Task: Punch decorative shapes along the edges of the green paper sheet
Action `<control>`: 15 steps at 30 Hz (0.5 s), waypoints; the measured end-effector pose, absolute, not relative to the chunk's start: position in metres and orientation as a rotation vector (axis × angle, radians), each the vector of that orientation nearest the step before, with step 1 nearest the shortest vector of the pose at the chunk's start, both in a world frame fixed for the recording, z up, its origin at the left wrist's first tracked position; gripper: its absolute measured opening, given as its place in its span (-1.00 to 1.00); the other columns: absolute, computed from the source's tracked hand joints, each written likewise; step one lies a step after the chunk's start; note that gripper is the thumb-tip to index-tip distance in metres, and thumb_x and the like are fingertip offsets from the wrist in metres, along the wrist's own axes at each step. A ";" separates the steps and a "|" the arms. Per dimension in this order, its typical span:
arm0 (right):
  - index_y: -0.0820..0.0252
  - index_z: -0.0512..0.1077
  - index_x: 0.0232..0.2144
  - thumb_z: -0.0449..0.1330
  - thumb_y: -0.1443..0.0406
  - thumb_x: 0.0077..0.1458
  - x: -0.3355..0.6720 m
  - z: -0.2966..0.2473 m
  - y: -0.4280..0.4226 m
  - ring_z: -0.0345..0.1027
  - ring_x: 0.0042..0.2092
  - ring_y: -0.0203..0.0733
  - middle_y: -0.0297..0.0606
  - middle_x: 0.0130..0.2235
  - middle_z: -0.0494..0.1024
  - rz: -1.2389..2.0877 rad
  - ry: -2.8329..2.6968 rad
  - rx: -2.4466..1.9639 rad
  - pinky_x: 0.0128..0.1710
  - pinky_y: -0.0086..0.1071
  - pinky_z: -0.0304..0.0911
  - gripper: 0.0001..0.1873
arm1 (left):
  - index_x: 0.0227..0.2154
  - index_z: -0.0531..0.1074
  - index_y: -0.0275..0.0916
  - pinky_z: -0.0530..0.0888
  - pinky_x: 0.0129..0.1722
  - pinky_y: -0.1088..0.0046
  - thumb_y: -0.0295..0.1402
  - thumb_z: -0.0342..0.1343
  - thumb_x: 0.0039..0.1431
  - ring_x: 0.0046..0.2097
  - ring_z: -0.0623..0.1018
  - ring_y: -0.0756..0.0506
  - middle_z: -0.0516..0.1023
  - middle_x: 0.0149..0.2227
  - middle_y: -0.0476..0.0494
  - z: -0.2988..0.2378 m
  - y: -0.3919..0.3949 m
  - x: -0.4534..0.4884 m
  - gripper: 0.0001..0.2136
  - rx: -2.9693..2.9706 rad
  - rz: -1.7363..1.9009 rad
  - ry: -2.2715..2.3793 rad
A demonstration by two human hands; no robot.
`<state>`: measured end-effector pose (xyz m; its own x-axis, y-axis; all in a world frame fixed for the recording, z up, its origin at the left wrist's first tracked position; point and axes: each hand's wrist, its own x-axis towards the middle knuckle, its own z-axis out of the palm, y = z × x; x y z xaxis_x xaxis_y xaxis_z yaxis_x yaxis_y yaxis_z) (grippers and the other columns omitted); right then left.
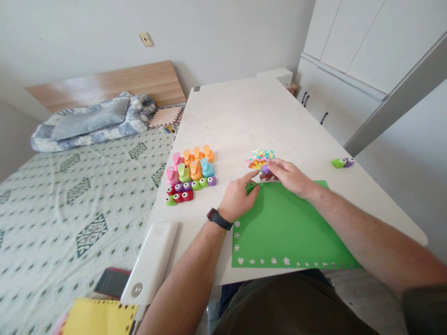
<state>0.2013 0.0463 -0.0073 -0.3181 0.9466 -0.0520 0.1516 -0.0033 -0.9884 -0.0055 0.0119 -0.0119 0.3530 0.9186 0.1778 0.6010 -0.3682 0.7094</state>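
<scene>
A small purple craft punch is gripped between the thumb and fingers of my right hand, over the far edge of a green sheet of paper. Shapes such as a heart, stars and flowers are cut along the sheet's near and left edges. My left hand, with a dark watch on its wrist, rests at the sheet's far left corner. Its index finger stretches toward the punch and its thumb is apart from it. Just beyond the hands lies a pile of colourful paper cutouts.
Rows of larger punches and small punches stand at the left of the white table. Two more small punches sit at the right. A long white device lies along the left edge, near a yellow punched sheet.
</scene>
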 end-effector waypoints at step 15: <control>0.18 0.48 -0.23 0.07 -0.19 0.26 0.201 -0.011 0.045 0.52 -0.21 -0.18 -0.19 -0.22 0.64 1.372 -1.565 -1.167 -0.14 -0.35 0.38 -0.43 | 0.21 0.42 -0.19 0.46 0.17 0.32 -0.38 0.11 0.28 0.08 0.61 -0.13 0.63 0.06 -0.12 -0.015 0.013 -0.006 -0.57 2.149 0.756 1.310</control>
<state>0.2008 0.0454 -0.0105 -0.3147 0.9485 -0.0359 0.1601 0.0158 -0.9870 -0.0057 0.0131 -0.0147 0.3804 0.9039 0.1955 0.6213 -0.4063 0.6700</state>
